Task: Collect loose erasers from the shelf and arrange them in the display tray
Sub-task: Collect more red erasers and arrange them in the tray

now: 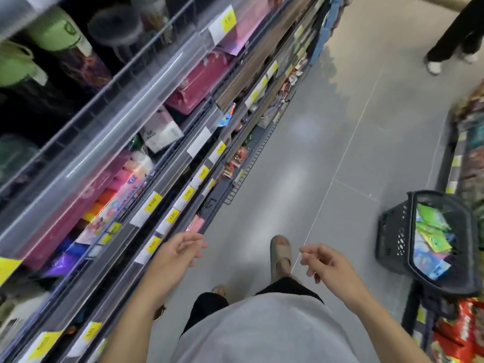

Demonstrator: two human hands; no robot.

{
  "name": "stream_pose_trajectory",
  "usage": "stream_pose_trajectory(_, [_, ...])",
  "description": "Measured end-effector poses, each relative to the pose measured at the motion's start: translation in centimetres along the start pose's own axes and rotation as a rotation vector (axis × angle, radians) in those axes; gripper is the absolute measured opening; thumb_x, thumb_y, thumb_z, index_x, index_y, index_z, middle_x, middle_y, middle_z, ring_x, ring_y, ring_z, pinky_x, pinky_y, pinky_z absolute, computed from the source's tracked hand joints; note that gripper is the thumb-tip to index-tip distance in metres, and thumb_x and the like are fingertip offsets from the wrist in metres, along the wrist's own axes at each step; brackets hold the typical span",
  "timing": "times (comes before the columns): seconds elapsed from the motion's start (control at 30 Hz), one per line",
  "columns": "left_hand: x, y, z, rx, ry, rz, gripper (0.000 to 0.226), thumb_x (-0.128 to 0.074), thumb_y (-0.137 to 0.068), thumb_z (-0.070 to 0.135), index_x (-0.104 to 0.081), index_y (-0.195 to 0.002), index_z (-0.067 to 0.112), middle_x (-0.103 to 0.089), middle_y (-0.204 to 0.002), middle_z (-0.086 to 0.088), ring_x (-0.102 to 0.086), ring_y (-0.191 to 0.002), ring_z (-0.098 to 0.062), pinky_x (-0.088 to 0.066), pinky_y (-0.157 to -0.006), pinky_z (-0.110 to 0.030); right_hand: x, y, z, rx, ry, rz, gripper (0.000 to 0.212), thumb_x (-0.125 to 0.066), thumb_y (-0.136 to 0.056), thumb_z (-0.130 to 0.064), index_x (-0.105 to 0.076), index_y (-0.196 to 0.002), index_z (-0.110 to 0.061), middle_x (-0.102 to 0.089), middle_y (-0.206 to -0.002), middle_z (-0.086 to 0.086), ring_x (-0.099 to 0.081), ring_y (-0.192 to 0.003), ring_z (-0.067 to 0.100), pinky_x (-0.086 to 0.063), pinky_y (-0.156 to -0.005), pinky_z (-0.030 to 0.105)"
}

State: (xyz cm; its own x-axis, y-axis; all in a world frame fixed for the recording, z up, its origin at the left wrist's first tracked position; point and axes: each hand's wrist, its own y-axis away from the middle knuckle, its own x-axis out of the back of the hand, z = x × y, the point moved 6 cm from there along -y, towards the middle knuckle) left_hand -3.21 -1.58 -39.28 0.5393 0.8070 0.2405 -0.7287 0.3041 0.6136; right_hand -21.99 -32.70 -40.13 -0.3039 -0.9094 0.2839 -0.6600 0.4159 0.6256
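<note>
Landmark: tiered store shelving with clear plastic front rails and yellow price tags (146,163), running along the left of the aisle.

Left hand (178,254): raised just beside the lower rails of the shelving, fingers loosely curled, grip slack and holding nothing.

Right hand (327,263): well apart from the shelving, over the grey tiled floor (327,142), fingers loosely bent, grip likewise holding nothing.

Erasers and display tray: cannot tell them apart among the blurred goods on the shelving; pink and purple packages (86,205) show behind the rails, nothing sharper.

Beige open sandal on one foot (280,254) stands on the floor between the two hands.

Dark perforated plastic shopping basket (395,239) sits on the floor, far side of the aisle from the shelving, with green and blue packets (429,237) inside.

Another person's dark trouser legs (455,35) stand further up the aisle.
</note>
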Motion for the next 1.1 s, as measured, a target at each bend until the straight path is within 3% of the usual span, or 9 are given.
stream_pose_trajectory(0.13, [-2.1,-1.2,4.4,0.015,0.074,0.113,0.014,-0.067,-0.099,0.026,-0.071,-0.112,0.026,-0.079,-0.106,0.010,-0.072,-0.100,-0.014,-0.054,-0.086,-0.032,3.3,-6.9,-5.9,0.077,0.039,-0.112,0.010,-0.063,-0.096,-0.017,-0.072,-0.099,-0.022,-0.072,-0.090,0.012,-0.062,-0.063,0.012,-0.049,-0.060,0.027])
stream_pose_trajectory(0.3, [-2.1,-0.5,13.4,-0.085,0.175,0.294,0.024,-0.071,-0.083,0.049,-0.072,-0.105,0.041,-0.078,-0.110,0.011,-0.072,-0.102,-0.012,-0.054,-0.090,-0.035,5.1,-13.5,-16.9,0.295,0.146,-0.299,0.008,-0.064,-0.097,-0.023,-0.071,-0.101,-0.024,-0.071,-0.086,0.004,-0.063,-0.067,0.011,-0.049,-0.059,0.025])
stream_pose_trajectory(0.4, [0.0,0.6,19.4,-0.215,0.169,0.422,0.030,-0.066,-0.080,0.055,-0.070,-0.107,0.047,-0.077,-0.112,0.012,-0.072,-0.102,-0.006,-0.052,-0.089,-0.033,4.7,-15.5,-24.5,0.488,0.195,-0.386,0.007,-0.065,-0.097,-0.024,-0.071,-0.099,-0.027,-0.068,-0.080,0.002,-0.062,-0.067,0.010,-0.048,-0.059,0.023])
stream_pose_trajectory(0.47, [2.0,1.5,23.4,-0.313,0.163,0.526,0.032,-0.066,-0.080,0.057,-0.070,-0.110,0.045,-0.077,-0.112,0.011,-0.072,-0.104,-0.008,-0.052,-0.094,-0.041,3.9,-15.8,-29.6,0.620,0.218,-0.440,0.007,-0.065,-0.098,-0.023,-0.070,-0.100,-0.027,-0.067,-0.074,-0.005,-0.062,-0.066,0.009,-0.047,-0.059,0.019])
stream_pose_trajectory(0.6, [6.8,4.4,31.2,-0.581,0.125,0.792,0.033,-0.069,-0.087,0.061,-0.070,-0.113,0.040,-0.078,-0.110,0.008,-0.074,-0.099,-0.014,-0.060,-0.082,-0.054,2.2,-14.7,-39.3,0.848,0.210,-0.507,0.009,-0.066,-0.097,-0.018,-0.069,-0.104,-0.023,-0.065,-0.074,-0.011,-0.060,-0.068,0.011,-0.047,-0.064,0.020])
stream_pose_trajectory(0.77, [12.2,8.6,38.0,-0.825,-0.113,1.165,0.025,-0.059,-0.095,0.064,-0.064,-0.114,0.048,-0.073,-0.111,0.015,-0.070,-0.102,-0.012,-0.059,-0.084,-0.048,-0.4,-10.2,-50.2,1.069,0.237,-0.563,0.013,-0.065,-0.097,-0.021,-0.069,-0.110,-0.022,-0.068,-0.090,0.004,-0.065,-0.082,0.023,-0.052,-0.071,0.026])
stream_pose_trajectory(0.87, [14.7,10.1,39.9,-0.751,-0.469,1.350,0.024,-0.049,-0.097,0.065,-0.059,-0.113,0.050,-0.069,-0.108,0.021,-0.066,-0.100,-0.013,-0.057,-0.083,-0.042,-2.1,-7.0,-55.8,1.219,0.274,-0.583,0.015,-0.064,-0.098,-0.024,-0.069,-0.112,-0.024,-0.066,-0.098,0.002,-0.063,-0.088,0.024,-0.052,-0.077,0.029])
stream_pose_trajectory(0.97, [16.8,9.8,40.2,-0.533,-0.789,1.431,0.043,-0.049,-0.094,0.062,-0.065,-0.110,0.025,-0.073,-0.102,-0.008,-0.066,-0.092,-0.040,-0.054,-0.080,-0.052,-4.4,-4.3,-60.9,1.400,0.336,-0.542,0.015,-0.065,-0.098,-0.024,-0.068,-0.112,-0.022,-0.065,-0.096,-0.007,-0.061,-0.084,0.016,-0.048,-0.074,0.020])
stream_pose_trajectory(1.1, [17.1,8.6,39.7,-0.345,-1.054,1.414,0.052,-0.046,-0.095,0.059,-0.071,-0.099,0.014,-0.069,-0.079,-0.016,-0.065,-0.071,-0.041,-0.045,-0.063,-0.043,-9.4,-1.9,-66.0,1.632,0.584,-0.436,0.022,-0.068,-0.094,-0.027,-0.068,-0.116,-0.022,-0.067,-0.101,-0.005,-0.060,-0.081,0.008,-0.041,-0.071,0.010])
